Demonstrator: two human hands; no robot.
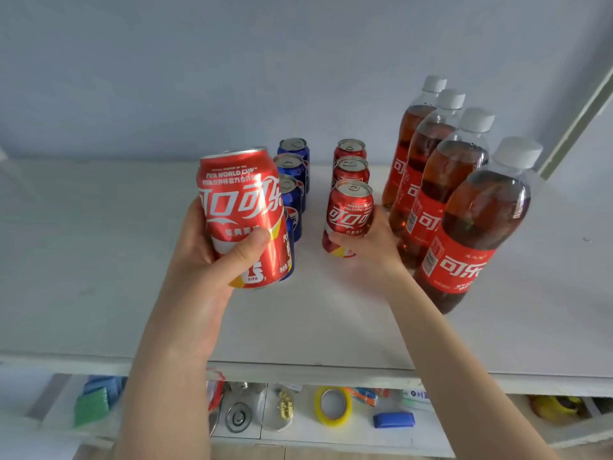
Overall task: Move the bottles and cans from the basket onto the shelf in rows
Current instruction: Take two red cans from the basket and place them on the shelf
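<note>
My left hand grips a red cola can held up above the white shelf. My right hand holds another red cola can that stands on the shelf at the front of a row of red cans. To the left of that row runs a row of blue cans, partly hidden behind the raised can. At the right, several cola bottles with white caps stand in a row. The basket is out of view.
The wall closes the back of the shelf. Below the shelf's front edge lies a lower level with a yellow tape roll, a blue item, green pads and small metal parts.
</note>
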